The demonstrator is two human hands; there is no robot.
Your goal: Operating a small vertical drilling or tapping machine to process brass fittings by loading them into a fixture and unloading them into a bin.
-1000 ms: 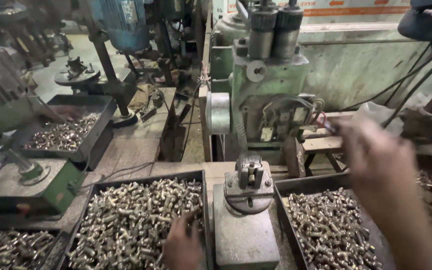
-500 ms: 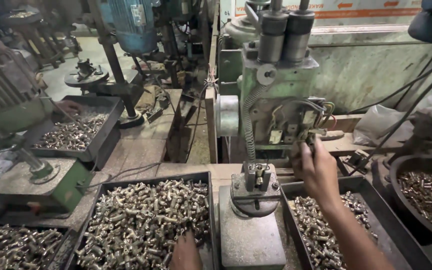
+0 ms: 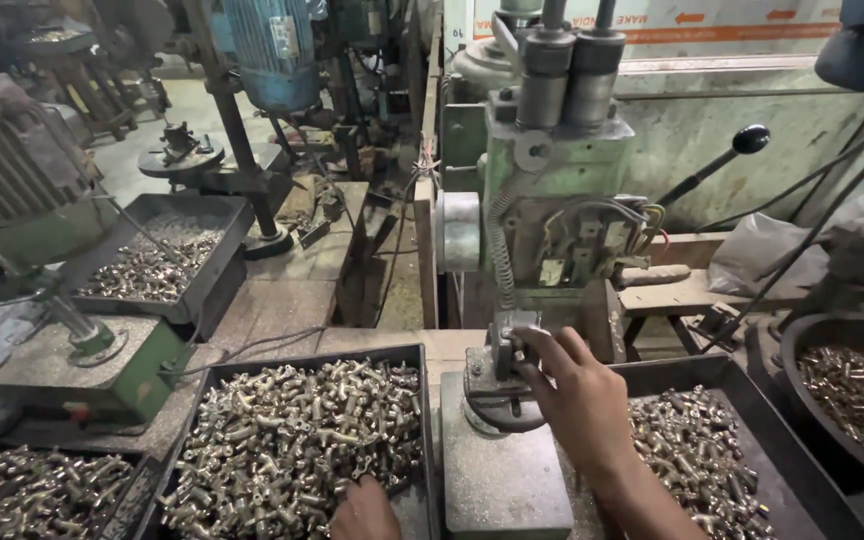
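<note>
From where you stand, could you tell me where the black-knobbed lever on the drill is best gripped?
Grip the lever by its round black knob, coming from the right and slightly above. The rod slants up and right away from the green drill head, so the knob is its free, rounded end with open space around it.

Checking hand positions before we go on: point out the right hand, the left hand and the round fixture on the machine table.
right hand [image 3: 582, 400], head view, on the back of the hand.
left hand [image 3: 362, 512], head view, on the knuckles.
round fixture [image 3: 492, 400], head view, on its left rim.
</note>
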